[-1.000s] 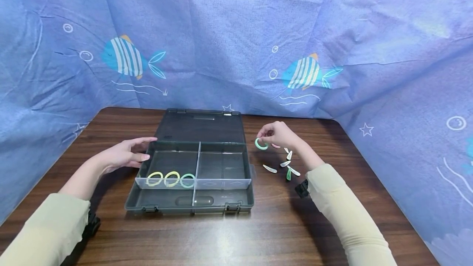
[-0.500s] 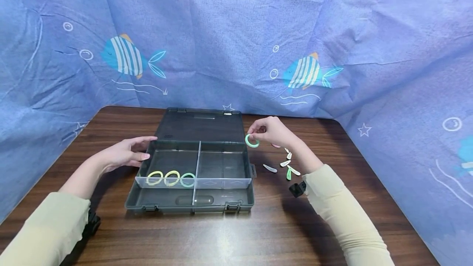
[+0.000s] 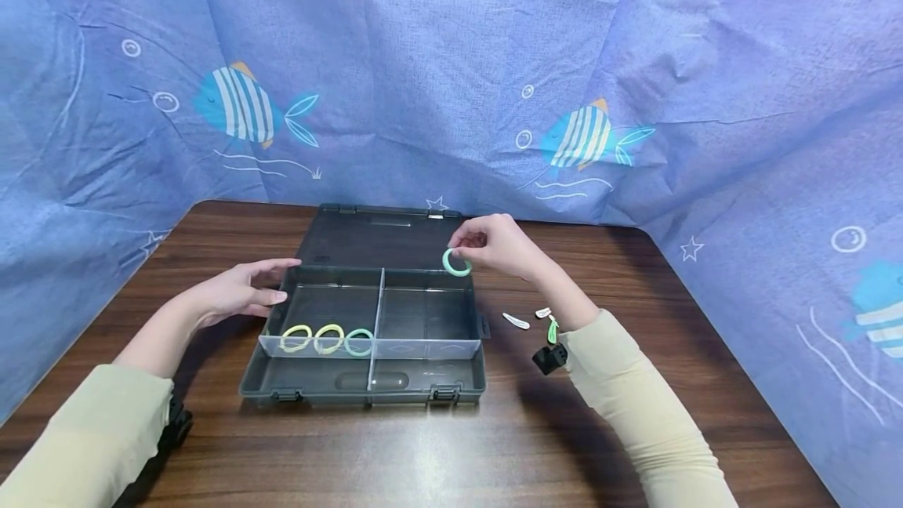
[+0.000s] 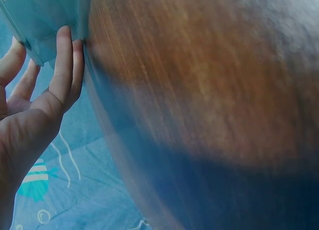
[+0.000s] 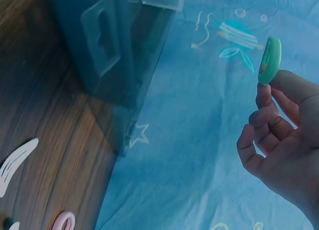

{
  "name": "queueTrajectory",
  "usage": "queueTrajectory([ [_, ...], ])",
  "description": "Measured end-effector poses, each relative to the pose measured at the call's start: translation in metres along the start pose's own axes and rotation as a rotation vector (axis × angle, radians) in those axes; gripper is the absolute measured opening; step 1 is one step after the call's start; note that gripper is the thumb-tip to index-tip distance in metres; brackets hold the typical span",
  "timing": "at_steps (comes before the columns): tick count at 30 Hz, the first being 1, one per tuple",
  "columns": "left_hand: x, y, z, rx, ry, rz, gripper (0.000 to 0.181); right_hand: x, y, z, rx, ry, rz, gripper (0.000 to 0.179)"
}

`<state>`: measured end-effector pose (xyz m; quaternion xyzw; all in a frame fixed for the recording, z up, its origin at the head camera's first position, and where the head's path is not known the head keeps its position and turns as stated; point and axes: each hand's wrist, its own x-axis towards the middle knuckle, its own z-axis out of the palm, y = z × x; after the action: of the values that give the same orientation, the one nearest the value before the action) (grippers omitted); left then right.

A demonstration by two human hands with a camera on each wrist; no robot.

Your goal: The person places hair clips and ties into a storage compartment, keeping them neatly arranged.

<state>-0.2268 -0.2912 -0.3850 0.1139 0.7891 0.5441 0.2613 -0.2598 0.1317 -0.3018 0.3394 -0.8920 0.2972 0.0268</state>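
My right hand (image 3: 497, 245) pinches a green hair tie (image 3: 458, 273) between thumb and forefinger. The tie hangs upright over the back right corner of a dark translucent divided box (image 3: 317, 396); in the right wrist view, this hair tie (image 5: 275, 63) shows nearly edge-on. My left hand (image 3: 233, 292) touches the box's left side, its fingers fairly straight along the outer wall. Inside the large left compartment, two yellow hair ties (image 3: 328, 328) and one green hair tie (image 3: 359, 333) lean in a row by the clear front divider.
The box's lid (image 3: 381, 237) lies folded back behind it. Right of the box lie a white hair clip (image 3: 516, 321) and a green hair clip (image 3: 553, 331). A pink hair tie (image 5: 59, 222) shows in the right wrist view. A blue fish-print cloth (image 3: 437, 100) hangs behind the table.
My right hand has carried the green hair tie leftward and slightly up, from over the table to over the box's back right corner. My left hand has stayed at the box's side.
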Motion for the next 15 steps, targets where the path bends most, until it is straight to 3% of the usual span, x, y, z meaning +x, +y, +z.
queueTrajectory([
  [15, 0.002, -0.002, -0.003, 0.001, -0.006, 0.0, 0.072, 0.029, -0.037, 0.025, 0.014, 0.006, -0.109, 0.003],
])
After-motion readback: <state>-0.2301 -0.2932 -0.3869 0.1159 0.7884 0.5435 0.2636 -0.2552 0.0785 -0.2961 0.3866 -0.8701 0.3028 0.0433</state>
